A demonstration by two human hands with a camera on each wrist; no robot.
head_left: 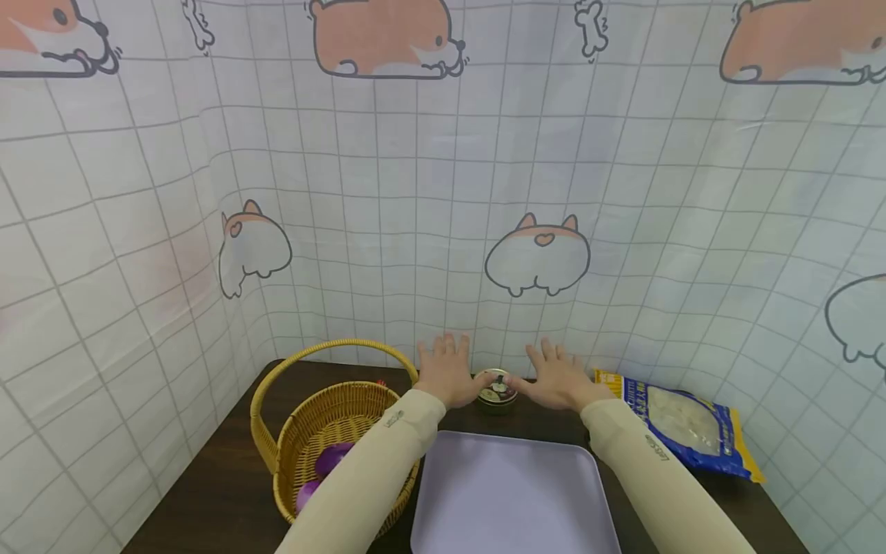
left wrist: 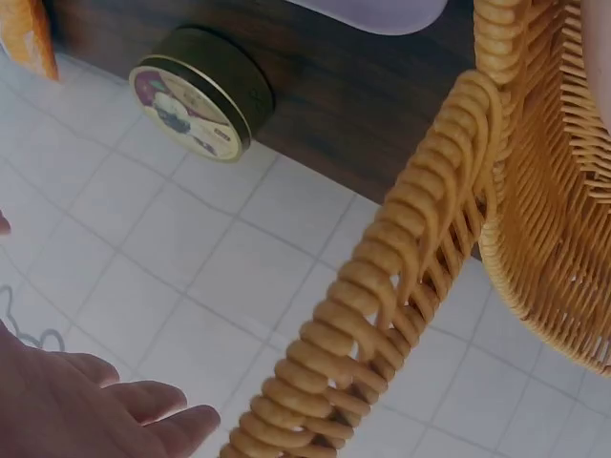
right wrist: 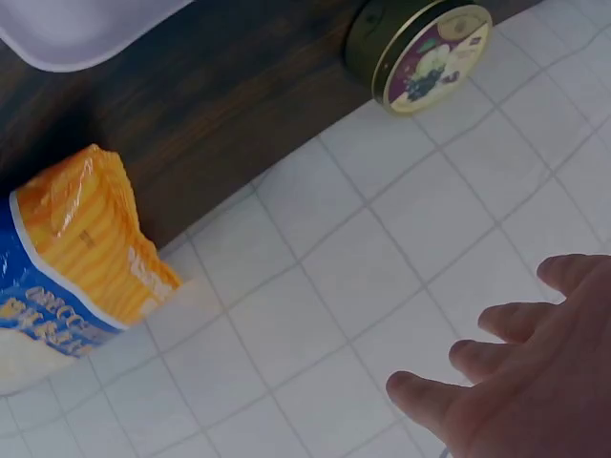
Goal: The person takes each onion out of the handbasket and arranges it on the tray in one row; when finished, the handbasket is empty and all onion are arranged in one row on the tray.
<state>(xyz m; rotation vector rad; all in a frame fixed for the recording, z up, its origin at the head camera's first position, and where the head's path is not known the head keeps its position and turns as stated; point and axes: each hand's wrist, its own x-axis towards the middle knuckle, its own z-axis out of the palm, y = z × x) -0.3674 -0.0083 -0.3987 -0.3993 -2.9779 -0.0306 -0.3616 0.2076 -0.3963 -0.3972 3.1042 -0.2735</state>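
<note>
Both arms reach forward over the dark table. My left hand (head_left: 444, 375) has its fingers spread, between the wicker basket (head_left: 298, 442) and a round dark green tin (head_left: 497, 405). On the tin's other side, my right hand (head_left: 556, 381) is spread in the same way, left of a blue and yellow bag (head_left: 685, 423). In the head view the thumbs overlap the tin's lid; whether they touch it I cannot tell. The wrist views show the tin (left wrist: 196, 95) apart from the visible fingers. Neither hand holds anything.
A pale lilac tray (head_left: 512, 492) lies between the forearms. Inside the basket are a purple eggplant (head_left: 332, 458) and another purple item (head_left: 306, 494), partly hidden by the left sleeve. The basket's tall handle (left wrist: 372, 277) arches beside the left hand. A tiled-pattern curtain (head_left: 415, 192) hangs behind the table.
</note>
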